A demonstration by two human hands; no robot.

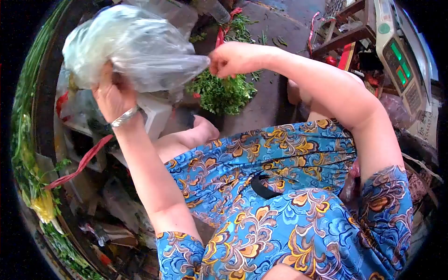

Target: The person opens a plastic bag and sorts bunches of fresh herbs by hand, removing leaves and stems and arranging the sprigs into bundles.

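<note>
Below, dark floor (275, 95) under leafy greens (226, 97) | lit scale (397, 60) rightward | left hand (114, 91), right hand (227, 59) clamped on plastic bag (135, 46)

Pale glare is scattered over the plastic bag (135, 39), whose surface, like the left hand (114, 97), is softened by blur. The right forearm (298, 65) is brightly lit; the lower left is sunk in shadow. Black corners are left by the lens, and the green stalks (33, 100) are bowed by distortion.
</note>
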